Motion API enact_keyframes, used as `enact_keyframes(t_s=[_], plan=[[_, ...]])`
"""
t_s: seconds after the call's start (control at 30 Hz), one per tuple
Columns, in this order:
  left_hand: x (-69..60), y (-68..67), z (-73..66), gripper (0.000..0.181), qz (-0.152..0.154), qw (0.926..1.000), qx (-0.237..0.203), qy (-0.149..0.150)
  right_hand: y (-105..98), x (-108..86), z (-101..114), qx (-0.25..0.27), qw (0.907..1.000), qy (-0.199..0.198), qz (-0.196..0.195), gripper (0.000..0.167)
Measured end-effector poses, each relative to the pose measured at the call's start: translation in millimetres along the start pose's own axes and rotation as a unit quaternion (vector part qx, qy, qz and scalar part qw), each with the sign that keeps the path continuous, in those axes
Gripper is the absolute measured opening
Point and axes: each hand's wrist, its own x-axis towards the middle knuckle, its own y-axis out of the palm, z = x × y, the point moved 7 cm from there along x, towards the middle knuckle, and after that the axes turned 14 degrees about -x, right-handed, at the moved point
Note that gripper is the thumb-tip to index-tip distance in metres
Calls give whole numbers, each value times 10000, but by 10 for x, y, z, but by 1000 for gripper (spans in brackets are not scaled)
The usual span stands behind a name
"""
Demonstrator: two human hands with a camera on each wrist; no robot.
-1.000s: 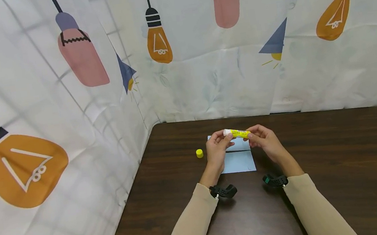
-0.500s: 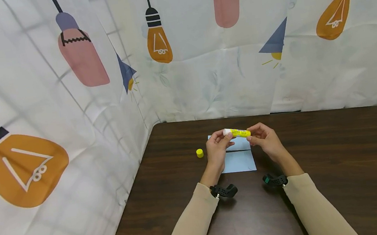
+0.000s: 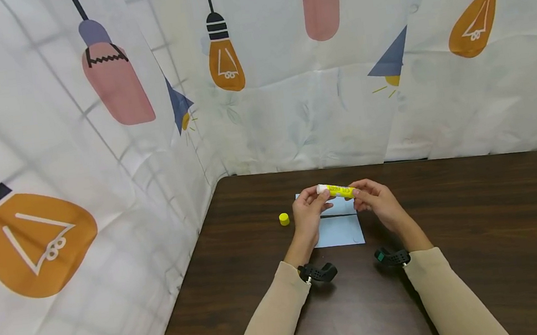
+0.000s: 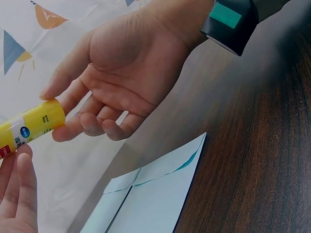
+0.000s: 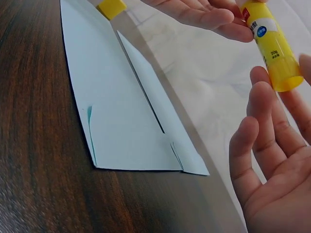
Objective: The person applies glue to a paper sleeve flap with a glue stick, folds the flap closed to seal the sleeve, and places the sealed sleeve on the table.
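Observation:
Over light blue paper (image 3: 339, 231), a yellow glue stick (image 3: 339, 191) is held nearly level in the air. My left hand (image 3: 307, 217) pinches it near its white end. The fingertips and thumb of my right hand (image 3: 378, 202) grip the yellow base end, as the left wrist view also shows. Left of the paper, the yellow cap (image 3: 284, 219) rests on the table. The paper has folds meeting along a dark slit (image 5: 141, 82), with loose flap edges visible in the right wrist view. Whether glue protrudes from the stick's white end cannot be told.
A dark brown wooden table (image 3: 482, 230) lies beneath everything. White curtains (image 3: 283, 121) printed with lamps and bulbs hang along its back and left sides. Each wrist wears a black band (image 3: 317, 272).
The right hand's fingers lifted off slightly and closed again around the base end of the glue stick. The left hand, cap and paper stay nearly where they were.

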Motion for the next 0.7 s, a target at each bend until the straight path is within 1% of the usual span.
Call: enact_keyframes(t_s=[0.1,0.2,0.37,0.6,0.7], plan=[[4,5,6,28,67,10000,-10,-8,13,-2,-13,-17,9999,152,50,35],[7,9,7,27,98,10000,-3,12,22,-2,-29,-17,9997,236,92,35],[0,22,-8,26,103,9999,13,50,16,4,-25,29,9999,82,100,30],[-4,42,-21,26,118,9999,15,113,6,4,0,-111,9999,-27,46,39],[-4,34,-18,26,106,9999,33,122,-3,2,8,-149,9999,-69,-6,38]])
